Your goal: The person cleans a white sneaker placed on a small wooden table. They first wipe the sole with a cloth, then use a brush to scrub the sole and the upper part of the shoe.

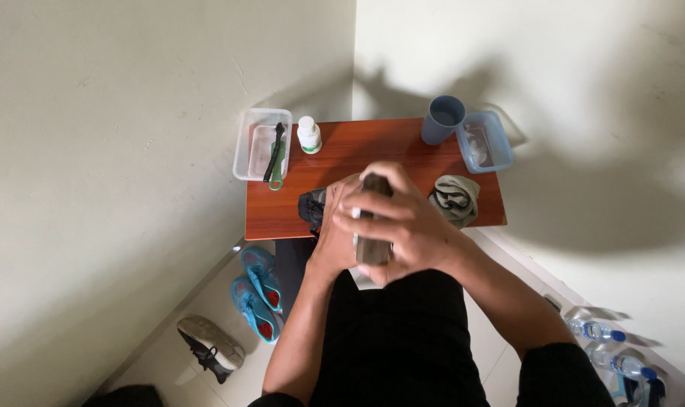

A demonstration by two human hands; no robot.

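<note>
Progress: mid-clean by the look of it; dark shoe (314,205) in hand over wooden red-brown table (373,151), teal sneakers (258,292) on floor at 7 o'clock apparently untouched.
Right hand (403,226): fingers wrapped tight round dark oblong brush block (374,240), held upright.
Left hand (333,234): behind right, clasping shoe; closure partly hidden.
Supplies: clear plastic tub (261,143) at 11 o'clock, grey-blue cup (442,118) at 1.

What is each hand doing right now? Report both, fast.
Left hand: closed around the dark shoe, supporting it from the side.
Right hand: closed over the same shoe, grip across its top.
</note>
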